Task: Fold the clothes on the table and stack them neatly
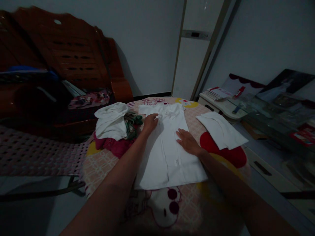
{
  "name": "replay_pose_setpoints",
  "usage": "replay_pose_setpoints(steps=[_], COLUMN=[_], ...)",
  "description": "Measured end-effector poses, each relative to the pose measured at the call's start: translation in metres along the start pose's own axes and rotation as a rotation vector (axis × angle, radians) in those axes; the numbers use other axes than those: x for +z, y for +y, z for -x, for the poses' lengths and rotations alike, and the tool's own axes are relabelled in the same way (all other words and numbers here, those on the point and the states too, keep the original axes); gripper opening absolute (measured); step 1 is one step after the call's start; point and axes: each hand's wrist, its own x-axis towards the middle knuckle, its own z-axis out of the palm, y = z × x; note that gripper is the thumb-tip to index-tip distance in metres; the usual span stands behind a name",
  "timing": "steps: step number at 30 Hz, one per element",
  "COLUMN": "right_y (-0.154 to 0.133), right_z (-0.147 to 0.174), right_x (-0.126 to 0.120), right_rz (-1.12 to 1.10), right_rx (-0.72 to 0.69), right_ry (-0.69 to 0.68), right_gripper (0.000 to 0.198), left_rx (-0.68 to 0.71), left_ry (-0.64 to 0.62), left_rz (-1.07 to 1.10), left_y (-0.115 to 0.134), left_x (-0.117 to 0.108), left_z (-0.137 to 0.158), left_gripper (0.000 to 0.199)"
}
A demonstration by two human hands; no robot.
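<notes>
A white shirt, with a placket down its middle, lies spread lengthwise on a round table covered by a patterned cloth. Its collar end is at the far side and its sides look folded in. My left hand rests on the upper left part of the shirt, fingers reaching toward the collar. Lower on the right side, my right hand presses flat on the fabric with its fingers spread. Neither hand appears to grip the cloth.
A pile of white, green and magenta clothes sits at the table's left. On the right lies a folded white garment. Beyond are a wooden chair, a woven seat, a tall white appliance and a glass-topped cabinet.
</notes>
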Motion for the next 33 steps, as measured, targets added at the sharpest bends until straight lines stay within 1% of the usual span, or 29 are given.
replay_pose_setpoints(steps=[2, 4, 6, 8, 10, 13, 15, 17, 20, 21, 23, 26, 29, 31, 33], right_y=[-0.008, -0.013, -0.017, -0.023, -0.03, -0.045, -0.061, -0.08, -0.11, -0.118, -0.13, -0.136, -0.137, -0.138, -0.141], right_z=[0.013, 0.023, 0.033, 0.044, 0.057, 0.072, 0.077, 0.08, 0.083, 0.084, 0.086, 0.088, 0.088, 0.088, 0.089], right_x=[-0.001, -0.004, -0.007, -0.01, -0.012, -0.021, -0.03, -0.039, -0.045, -0.044, -0.039, -0.03, -0.025, -0.026, -0.028], right_rz=[0.0, 0.003, 0.001, -0.012, -0.034, -0.067, -0.095, -0.149, -0.254, -0.271, -0.263, -0.22, -0.226, -0.249, -0.269], right_rx=[0.008, 0.009, -0.023, -0.063, -0.086, -0.07, -0.058, -0.095, -0.264, -0.318, -0.383, -0.407, -0.431, -0.448, -0.457], right_ry=[-0.031, -0.042, -0.034, -0.019, 0.001, 0.019, -0.003, -0.049, -0.092, -0.092, -0.076, -0.02, 0.057, 0.092, 0.09], right_gripper=[0.048, 0.046, 0.045, 0.043, 0.039, 0.032, 0.027, 0.023, 0.029, 0.032, 0.032, 0.023, 0.019, 0.018, 0.017], left_rx=[0.031, 0.12, 0.211, 0.259, 0.283, 0.324, 0.356, 0.391, 0.412, 0.407, 0.384, 0.354, 0.346, 0.375, 0.431], left_ry=[-0.093, -0.169, -0.208, -0.224, -0.253, -0.27, -0.269, -0.268, -0.257, -0.249, -0.236, -0.23, -0.241, -0.252, -0.28], left_rz=[-0.153, -0.279, -0.37, -0.426, -0.448, -0.441, -0.422, -0.391, -0.323, -0.297, -0.241, -0.152, -0.093, -0.076, -0.092], left_y=[-0.003, -0.005, -0.004, -0.002, 0.001, 0.004, 0.004, 0.004, 0.004, 0.004, 0.005, 0.005, 0.004, 0.002, 0.0], left_x=[0.0, 0.004, 0.007, 0.008, 0.009, 0.009, 0.009, 0.008, 0.006, 0.004, 0.002, -0.004, -0.009, -0.011, -0.012], left_z=[0.016, 0.035, 0.053, 0.07, 0.085, 0.108, 0.121, 0.131, 0.136, 0.136, 0.135, 0.133, 0.133, 0.134, 0.136], left_gripper=[0.046, 0.048, 0.048, 0.048, 0.049, 0.05, 0.05, 0.048, 0.044, 0.043, 0.04, 0.039, 0.04, 0.042, 0.044])
